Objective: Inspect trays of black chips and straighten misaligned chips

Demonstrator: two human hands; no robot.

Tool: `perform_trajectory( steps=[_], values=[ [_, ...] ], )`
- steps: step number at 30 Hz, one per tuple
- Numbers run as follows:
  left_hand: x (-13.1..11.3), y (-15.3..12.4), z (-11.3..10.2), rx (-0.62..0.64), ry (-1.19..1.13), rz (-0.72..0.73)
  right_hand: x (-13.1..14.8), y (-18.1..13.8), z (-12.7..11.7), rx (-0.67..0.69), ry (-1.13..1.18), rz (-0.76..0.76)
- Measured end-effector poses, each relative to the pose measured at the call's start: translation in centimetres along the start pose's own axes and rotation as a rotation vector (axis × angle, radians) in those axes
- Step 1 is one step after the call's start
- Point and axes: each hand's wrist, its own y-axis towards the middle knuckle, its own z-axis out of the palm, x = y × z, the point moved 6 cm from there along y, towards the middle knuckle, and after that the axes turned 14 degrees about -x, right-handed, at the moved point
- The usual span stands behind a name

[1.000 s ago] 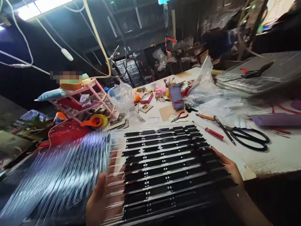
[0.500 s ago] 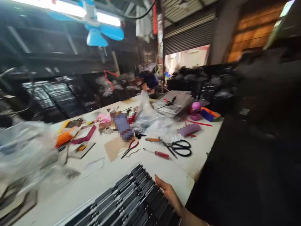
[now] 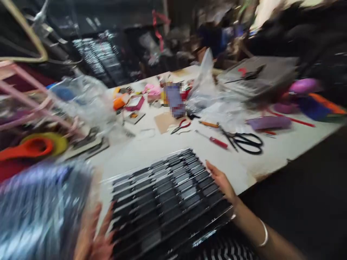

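Note:
A clear plastic tray (image 3: pixel 165 195) with rows of black pieces in its slots is tilted in front of me, over the near side of the table. My right hand (image 3: pixel 223 184) grips its right edge, thumb uppermost and the other fingers hidden underneath. At the left edge, my left hand (image 3: pixel 94 231) is smeared by motion. Its fingers look spread, close to or touching the tray's side; I cannot tell which. Just left of that hand lies a blurred stack of plastic-wrapped trays (image 3: pixel 46 209).
On the white table (image 3: pixel 130 148) lie black-handled scissors (image 3: pixel 248 142), a red screwdriver (image 3: pixel 218 142), red pliers (image 3: pixel 181 125) and clear plastic bags (image 3: pixel 86 97). Orange and yellow tape rolls (image 3: pixel 40 146) and a pink frame (image 3: pixel 29 94) crowd the left. Grey trays (image 3: pixel 260 77) stand at the back right.
My view has swung down and left. The tray now shows more fully, still in my right hand. My left hand and the wrapped stack have come into view.

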Motion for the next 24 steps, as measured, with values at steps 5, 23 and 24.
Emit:
perform_trajectory(
  steps=[5,23,24],
  values=[
    [1.5,-2.5,-0.3,-0.225,-0.221,-0.008,-0.4,-0.6,-0.9,0.027,-0.177,0.233],
    [1.1,-3.1,-0.5,-0.244,-0.201,0.097,0.7,-1.2,-2.2,-0.187,-0.283,-0.111],
    [1.1,-3.1,-0.5,-0.247,-0.205,0.103,0.8,-1.3,-2.3,-0.182,-0.284,-0.134]
  ],
)
